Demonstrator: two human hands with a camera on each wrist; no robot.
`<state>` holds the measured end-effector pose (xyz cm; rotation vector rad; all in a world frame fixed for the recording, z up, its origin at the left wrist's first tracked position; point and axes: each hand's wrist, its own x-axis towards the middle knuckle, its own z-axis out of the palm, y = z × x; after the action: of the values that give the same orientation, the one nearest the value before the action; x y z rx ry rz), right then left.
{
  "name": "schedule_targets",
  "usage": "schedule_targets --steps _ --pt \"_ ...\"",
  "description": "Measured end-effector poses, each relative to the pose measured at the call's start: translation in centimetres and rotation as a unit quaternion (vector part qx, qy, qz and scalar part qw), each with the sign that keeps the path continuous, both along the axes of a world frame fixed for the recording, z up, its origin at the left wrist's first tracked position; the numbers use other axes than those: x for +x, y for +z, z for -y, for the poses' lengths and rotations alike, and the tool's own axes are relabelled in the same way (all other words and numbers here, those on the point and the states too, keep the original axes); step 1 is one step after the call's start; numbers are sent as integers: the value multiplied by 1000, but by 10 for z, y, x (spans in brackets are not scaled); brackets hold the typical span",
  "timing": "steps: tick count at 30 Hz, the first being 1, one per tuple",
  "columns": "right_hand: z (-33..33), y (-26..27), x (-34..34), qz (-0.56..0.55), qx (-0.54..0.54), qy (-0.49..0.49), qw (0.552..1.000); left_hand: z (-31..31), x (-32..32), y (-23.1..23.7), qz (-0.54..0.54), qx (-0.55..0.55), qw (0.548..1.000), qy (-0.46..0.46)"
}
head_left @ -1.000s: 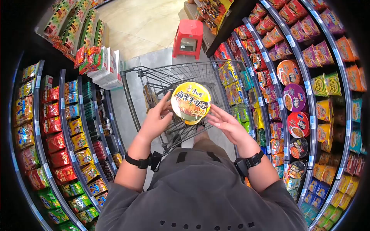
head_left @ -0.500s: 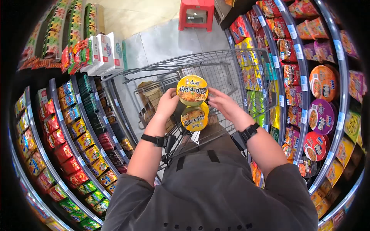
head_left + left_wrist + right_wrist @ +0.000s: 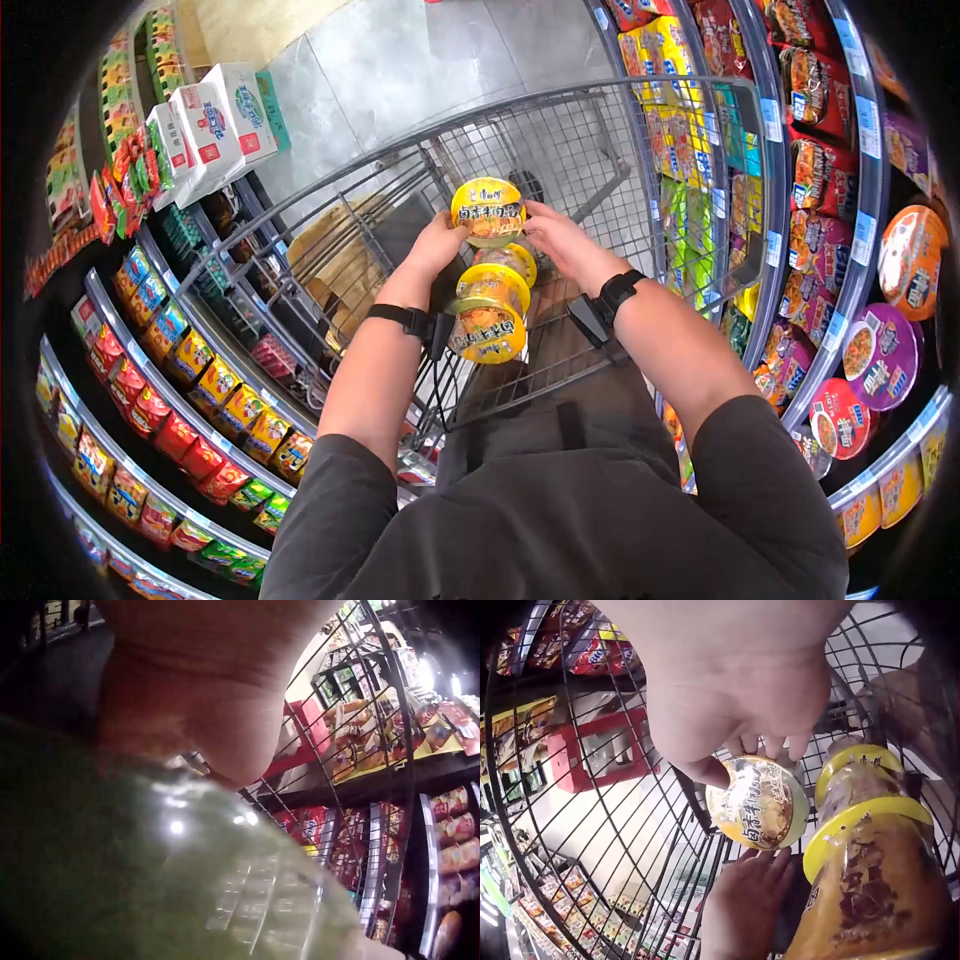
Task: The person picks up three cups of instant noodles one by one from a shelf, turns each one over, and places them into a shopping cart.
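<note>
An instant noodle cup (image 3: 489,210) with a yellow-rimmed printed lid sits between my two hands, inside the shopping cart's outline in the head view. My left hand (image 3: 437,246) grips its left side and my right hand (image 3: 560,238) holds the opposite side. In the right wrist view, the fingers of the right hand (image 3: 735,697) curl over the lid's edge, and the left hand (image 3: 751,904) touches the other edge. More yellow-rimmed noodle cups (image 3: 487,335) lie in a row nearer my body, two of them end to end on their sides in the right wrist view. Shiny clear wrapping fills much of the left wrist view.
The wire shopping cart (image 3: 590,110) surrounds my hands, with a brown bag (image 3: 335,255) at its left. Shelves of noodle packets (image 3: 830,180) flank both sides. White boxes (image 3: 215,125) stand at far left, and a red stool (image 3: 600,750) is beyond the cart.
Both hands have lowered the noodle cup deeper into the cart. More cups have come into sight below it. The head view has shifted, so the stool has nearly left the top edge.
</note>
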<state>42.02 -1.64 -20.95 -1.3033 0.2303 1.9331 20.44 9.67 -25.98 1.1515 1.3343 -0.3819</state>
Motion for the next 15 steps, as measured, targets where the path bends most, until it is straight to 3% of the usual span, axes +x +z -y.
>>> schedule_targets --steps 2,8,11,15 --pt "1 -10 1 -1 2 8 1000 2 -1 -10 -6 0 1000 -12" --pt "9 -39 -5 26 -16 21 999 3 8 8 41 -68 991 110" --pt "11 -40 -6 17 -7 36 999 0 -3 -1 51 -88 993 60" --pt "24 -39 -6 40 9 64 997 2 -16 -2 36 -23 999 -14"
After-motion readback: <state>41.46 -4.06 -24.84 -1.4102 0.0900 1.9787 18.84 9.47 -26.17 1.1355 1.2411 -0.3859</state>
